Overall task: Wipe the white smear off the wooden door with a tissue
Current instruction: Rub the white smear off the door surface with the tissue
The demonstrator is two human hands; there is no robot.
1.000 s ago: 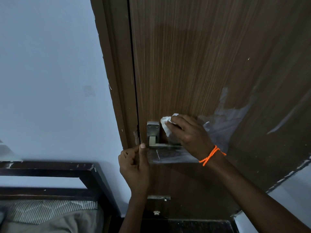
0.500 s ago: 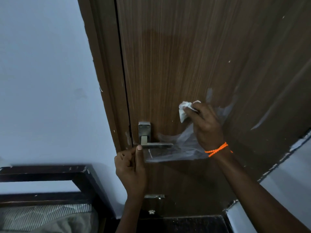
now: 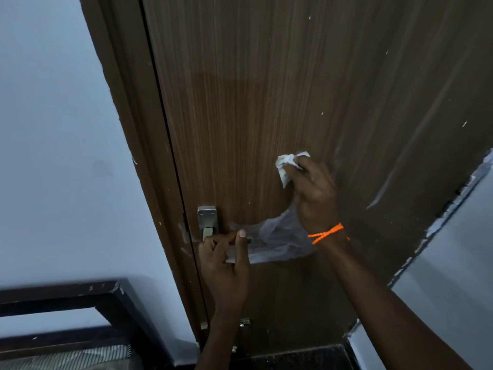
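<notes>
Right hand: the right hand is gripping a crumpled white tissue in curled fingers and pressing it against the door, up and to the right of the handle; an orange thread is circling its wrist.
Left hand: the left hand is curling its fingers round the metal lever of the handle, thumb pointing up along it.
Door: the wooden door is filling most of the view, brown with fine upright grain, sitting shut in a darker frame.
Smear: the white smear is lying as a pale, cloudy patch right of the handle, below the tissue, reaching from the lever towards the right wrist; the right hand is covering its upper end and the left thumb its left edge.
Other marks: a thin pale streak is running slantwise further right, and small white flecks are dotting the wood.
Wall: a light wall is standing left of the frame.
Furniture: a dark wooden rail is crossing the lower left corner.
</notes>
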